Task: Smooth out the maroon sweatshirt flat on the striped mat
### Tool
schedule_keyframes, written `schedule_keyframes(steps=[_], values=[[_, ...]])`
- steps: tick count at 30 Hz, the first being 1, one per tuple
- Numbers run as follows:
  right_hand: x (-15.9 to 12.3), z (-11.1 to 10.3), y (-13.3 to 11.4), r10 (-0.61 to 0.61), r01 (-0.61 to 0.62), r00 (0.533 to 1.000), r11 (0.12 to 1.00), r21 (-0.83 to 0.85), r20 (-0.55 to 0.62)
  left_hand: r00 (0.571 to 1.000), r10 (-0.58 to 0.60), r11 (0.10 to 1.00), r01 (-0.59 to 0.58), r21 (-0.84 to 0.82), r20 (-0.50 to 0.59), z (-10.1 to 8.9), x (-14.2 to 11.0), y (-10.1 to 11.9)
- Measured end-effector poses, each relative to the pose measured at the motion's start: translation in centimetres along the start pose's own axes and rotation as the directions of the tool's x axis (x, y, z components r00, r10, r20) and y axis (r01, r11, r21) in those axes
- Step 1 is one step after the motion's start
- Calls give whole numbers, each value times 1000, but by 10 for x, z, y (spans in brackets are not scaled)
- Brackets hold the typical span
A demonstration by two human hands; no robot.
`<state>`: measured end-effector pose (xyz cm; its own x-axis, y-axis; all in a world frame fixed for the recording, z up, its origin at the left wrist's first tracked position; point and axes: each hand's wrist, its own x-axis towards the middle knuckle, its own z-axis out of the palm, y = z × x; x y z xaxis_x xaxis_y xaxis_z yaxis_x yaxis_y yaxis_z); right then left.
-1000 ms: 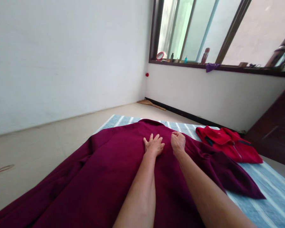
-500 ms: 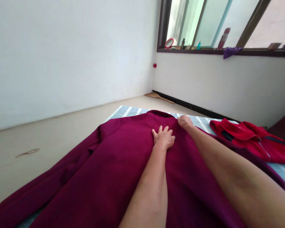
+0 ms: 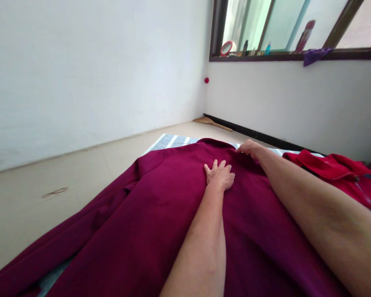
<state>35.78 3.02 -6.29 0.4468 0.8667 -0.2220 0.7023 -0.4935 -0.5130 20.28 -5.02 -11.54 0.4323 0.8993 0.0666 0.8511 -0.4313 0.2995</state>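
Observation:
A maroon long-sleeved jacket (image 3: 160, 198) lies spread out, its collar at the far end and one sleeve reaching down to the left. My left hand (image 3: 219, 175) rests flat on the upper part of the jacket, fingers spread. At the shoulder just right of the collar, my right hand (image 3: 249, 148) has its fingers bent and closed on the edge of the cloth, which lifts slightly there. My right forearm hides part of the jacket's right side.
Beneath the jacket is a blue-and-white striped sheet (image 3: 173, 140). A red zippered garment (image 3: 336, 169) lies at the right. On the pale floor are a thin looped cord (image 3: 55, 192) and a woven fan (image 3: 214, 123). Bottles, a round mirror (image 3: 226, 48) and a purple cloth (image 3: 315, 55) line the windowsill.
My right hand has lifted a little and its wrist has bent, raising the cloth by the shoulder. My left hand stays flat on the jacket. The view has turned slightly left.

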Motion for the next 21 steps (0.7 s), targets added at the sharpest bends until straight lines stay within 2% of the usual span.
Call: schedule_keyframes(steps=[8, 14, 21], values=[[-9, -10, 0, 41, -65, 977, 992, 107, 210, 1000, -5, 1000, 5, 10, -2, 1, 2, -1], [-14, -13, 3, -38, 10, 969, 993, 115, 246, 1000, -5, 1000, 5, 9, 3, 1, 2, -1], [-22, -13, -2, -108, 109, 965, 994, 9, 239, 1000, -9, 1000, 8, 16, 7, -2, 0, 1]])
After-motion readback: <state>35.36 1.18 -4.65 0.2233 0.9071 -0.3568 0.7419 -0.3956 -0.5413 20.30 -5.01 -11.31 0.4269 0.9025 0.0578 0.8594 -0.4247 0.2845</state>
